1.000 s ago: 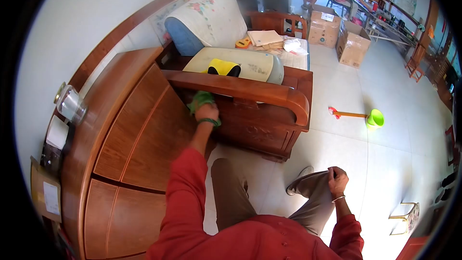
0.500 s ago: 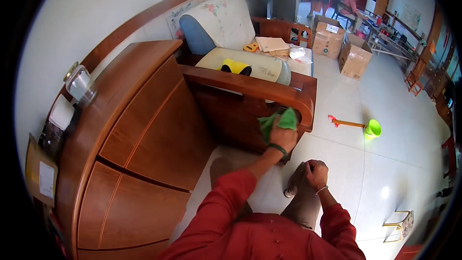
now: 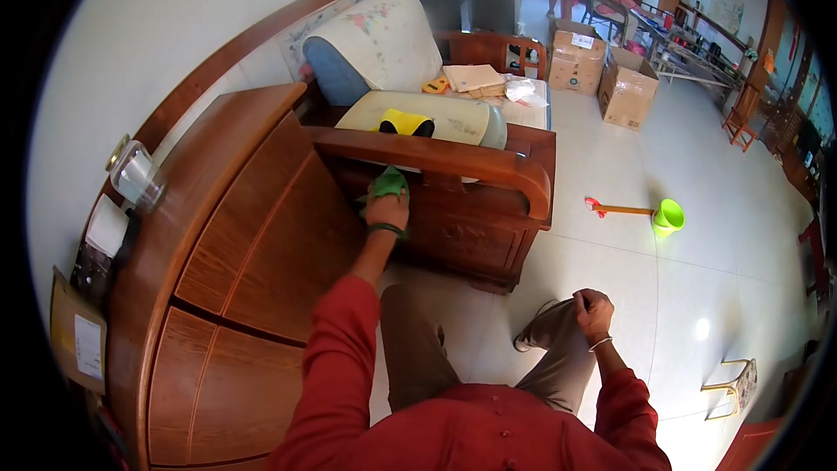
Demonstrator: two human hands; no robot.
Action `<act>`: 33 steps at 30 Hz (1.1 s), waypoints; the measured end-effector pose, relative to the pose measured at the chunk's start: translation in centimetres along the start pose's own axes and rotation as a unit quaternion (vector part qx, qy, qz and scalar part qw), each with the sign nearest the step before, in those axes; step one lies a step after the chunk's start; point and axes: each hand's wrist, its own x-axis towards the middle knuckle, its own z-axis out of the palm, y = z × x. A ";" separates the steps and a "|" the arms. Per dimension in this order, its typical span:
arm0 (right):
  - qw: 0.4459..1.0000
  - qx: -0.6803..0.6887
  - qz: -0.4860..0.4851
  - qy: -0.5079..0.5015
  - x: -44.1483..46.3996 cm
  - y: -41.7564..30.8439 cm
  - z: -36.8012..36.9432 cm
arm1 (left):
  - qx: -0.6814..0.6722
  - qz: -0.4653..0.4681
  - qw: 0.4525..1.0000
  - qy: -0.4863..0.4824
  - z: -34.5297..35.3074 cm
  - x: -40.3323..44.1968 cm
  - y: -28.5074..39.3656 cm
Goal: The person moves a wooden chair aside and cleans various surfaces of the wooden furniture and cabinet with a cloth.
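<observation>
A green cloth point(image 3: 389, 181) is bunched in my left hand point(image 3: 387, 208), whose fingers are closed on it. That hand presses the cloth to the wooden side panel of the sofa point(image 3: 462, 231), below the armrest point(image 3: 427, 150) and close to the brown cabinet point(image 3: 261, 209). My right hand point(image 3: 595, 312) rests on my right knee with its fingers curled in, and nothing shows in it. A dark band circles my left wrist and a light bracelet my right.
A glass jar point(image 3: 137, 174) stands on the cabinet. On the sofa lie a yellow-and-black item point(image 3: 406, 123) and cardboard pieces point(image 3: 473, 78). A green bucket point(image 3: 668, 218) with a wooden-handled tool is on the floor. Cardboard boxes point(image 3: 629, 87), a small stool point(image 3: 734, 388) and other people are farther off.
My left hand has slid the green cloth leftward along the sofa's side, from its front end towards the cabinet. My right hand stays on the knee. The view has shifted slightly.
</observation>
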 end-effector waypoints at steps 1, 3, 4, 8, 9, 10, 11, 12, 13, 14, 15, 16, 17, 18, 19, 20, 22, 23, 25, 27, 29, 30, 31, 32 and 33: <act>1.000 0.001 -0.002 0.004 0.1 0.5 0.3 | 0.001 0.002 1.000 0.001 1.2 -0.1 0.5; 1.000 0.006 -0.014 0.011 0.2 -0.1 0.5 | -0.009 0.092 0.977 0.192 5.3 -1.0 2.4; 0.999 0.009 -0.029 0.014 0.3 -0.5 0.6 | -0.033 0.077 0.985 0.148 5.4 -2.1 4.5; 0.999 0.013 -0.037 -0.017 0.9 -1.6 1.1 | -0.120 0.251 0.921 0.275 8.6 -7.1 11.0; 0.999 0.012 -0.035 -0.014 0.9 -1.9 1.2 | -0.130 0.278 0.910 0.278 9.2 -8.0 12.3; 0.999 0.016 -0.043 -0.016 0.9 -2.0 1.3 | -0.137 0.285 0.898 0.306 9.2 -7.8 12.9; 0.998 0.019 -0.051 -0.018 0.9 -2.0 1.4 | -0.144 0.291 0.885 0.333 8.9 -7.8 13.5; 0.998 0.022 -0.047 -0.022 0.9 -1.9 1.5 | -0.086 0.258 0.946 0.177 7.0 -8.0 13.5; 0.999 0.018 -0.043 -0.019 0.6 -1.8 1.3 | -0.023 0.217 0.976 0.015 5.8 -8.1 13.2; 0.999 0.014 -0.040 -0.022 0.4 -1.9 1.1 | -0.039 0.235 0.969 0.061 6.9 -7.2 11.9; 0.999 0.011 -0.037 -0.025 0.4 -1.8 0.9 | -0.041 0.255 0.959 0.115 6.9 -6.7 11.3; 0.999 0.000 -0.050 -0.007 0.3 -1.7 0.8 | -0.040 0.272 0.946 0.171 7.0 -6.1 10.6; 0.999 0.001 -0.045 -0.006 0.2 -1.9 0.5 | -0.040 0.265 0.950 0.161 6.8 -6.0 11.0; 0.999 0.000 -0.036 0.003 0.2 -2.1 0.1 | -0.039 0.258 0.953 0.151 6.5 -5.9 11.4; 1.000 -0.001 -0.026 0.009 0.2 -2.3 -0.1 | -0.061 0.211 0.969 0.114 7.3 -6.2 12.6; 1.000 0.001 -0.014 -0.002 0.3 -2.2 -0.2 | -0.079 0.180 0.980 0.032 6.1 -7.0 14.3; 1.000 0.002 -0.022 -0.002 0.3 -1.4 0.5 | -0.111 0.255 0.957 0.077 6.8 -7.7 17.0; 0.999 0.004 -0.032 -0.004 0.5 -1.3 0.5 | -0.129 0.359 0.902 0.201 7.5 -7.8 17.8; 0.999 0.007 -0.040 0.000 0.7 -1.3 0.4 | -0.122 0.366 0.907 0.169 8.1 -7.4 17.4; 0.999 0.017 -0.048 0.000 0.3 -1.7 0.9 | -0.109 0.371 0.912 0.135 6.8 -7.5 16.3; 0.999 0.018 -0.039 0.005 0.4 -1.3 0.7 | -0.051 0.321 0.945 -0.046 4.6 -7.3 15.9; 0.999 0.001 -0.040 0.002 0.1 -0.9 0.5 | -0.057 0.278 0.959 -0.010 5.7 -6.7 14.5; 0.998 0.013 -0.053 0.012 -0.1 -0.8 0.2 | -0.096 0.312 0.942 0.078 5.7 -6.4 12.5; 0.999 0.013 -0.049 0.020 -0.2 -0.8 0.0 | -0.057 0.257 0.962 0.072 4.9 -6.5 11.2; 0.999 0.014 -0.043 0.026 -0.6 -0.9 -0.2 | -0.023 0.252 0.967 0.033 4.5 -5.9 10.3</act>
